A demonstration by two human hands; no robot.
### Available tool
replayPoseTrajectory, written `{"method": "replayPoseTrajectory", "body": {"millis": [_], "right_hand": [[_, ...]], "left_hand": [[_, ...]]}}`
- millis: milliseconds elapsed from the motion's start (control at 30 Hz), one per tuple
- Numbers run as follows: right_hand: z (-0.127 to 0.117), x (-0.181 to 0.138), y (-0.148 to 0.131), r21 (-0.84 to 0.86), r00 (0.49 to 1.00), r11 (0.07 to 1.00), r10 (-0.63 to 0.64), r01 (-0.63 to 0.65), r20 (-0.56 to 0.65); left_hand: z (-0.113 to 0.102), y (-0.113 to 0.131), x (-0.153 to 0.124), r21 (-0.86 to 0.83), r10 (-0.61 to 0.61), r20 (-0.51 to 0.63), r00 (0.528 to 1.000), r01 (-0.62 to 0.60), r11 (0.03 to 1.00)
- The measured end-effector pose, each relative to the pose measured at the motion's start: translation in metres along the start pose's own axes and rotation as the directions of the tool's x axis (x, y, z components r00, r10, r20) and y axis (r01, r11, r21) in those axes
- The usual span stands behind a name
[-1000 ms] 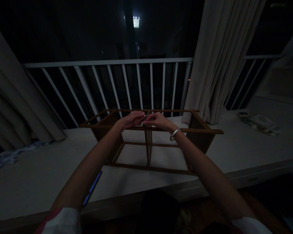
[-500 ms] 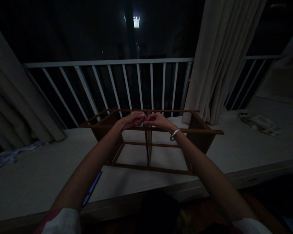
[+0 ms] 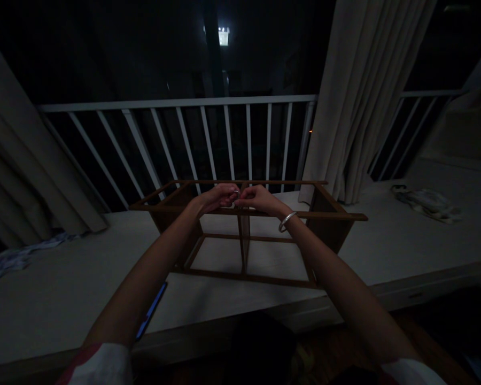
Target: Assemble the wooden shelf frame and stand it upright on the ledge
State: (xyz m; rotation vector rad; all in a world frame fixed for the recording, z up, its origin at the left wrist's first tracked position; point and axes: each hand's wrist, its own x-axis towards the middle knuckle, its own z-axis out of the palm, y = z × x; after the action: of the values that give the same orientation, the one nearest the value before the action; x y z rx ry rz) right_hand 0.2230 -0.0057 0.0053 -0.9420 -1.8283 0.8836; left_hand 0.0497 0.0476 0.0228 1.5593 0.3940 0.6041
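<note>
A brown wooden shelf frame point(image 3: 208, 274) lies on its side on the pale ledge, with a divider board point(image 3: 244, 246) across its middle. Over the top rail, near that divider, my left hand point(image 3: 221, 197) is closed with a small shiny metal piece at its fingertips, too small to name. Close beside it, my right hand point(image 3: 260, 199) has thumb and fingers pinched together at the rail. Whatever is between the right fingers is hidden. A silver bangle point(image 3: 287, 221) circles my right wrist.
A phone point(image 3: 151, 311) with a lit screen rests at the ledge's point(image 3: 80, 299) front edge, under my left forearm. Behind the frame stand a white railing point(image 3: 180, 101) and a dark window. Curtains point(image 3: 353, 96) hang on both sides. A crumpled pale cloth-like item point(image 3: 427, 204) lies right.
Hardly anything differs. The fingers of my left hand have shifted slightly, and the small metal piece there catches more light. The frame stays in place.
</note>
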Motion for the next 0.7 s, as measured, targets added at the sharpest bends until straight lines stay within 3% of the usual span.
{"method": "replayPoseTrajectory", "body": {"millis": [700], "right_hand": [[-0.0006, -0.0041, -0.0074, -0.012, 0.996, 0.998, -0.053, 0.054, 0.066]], "left_hand": [[-0.0048, -0.0019, 0.0029, -0.009, -0.071, -0.023, 0.997, 0.071, 0.997]]}}
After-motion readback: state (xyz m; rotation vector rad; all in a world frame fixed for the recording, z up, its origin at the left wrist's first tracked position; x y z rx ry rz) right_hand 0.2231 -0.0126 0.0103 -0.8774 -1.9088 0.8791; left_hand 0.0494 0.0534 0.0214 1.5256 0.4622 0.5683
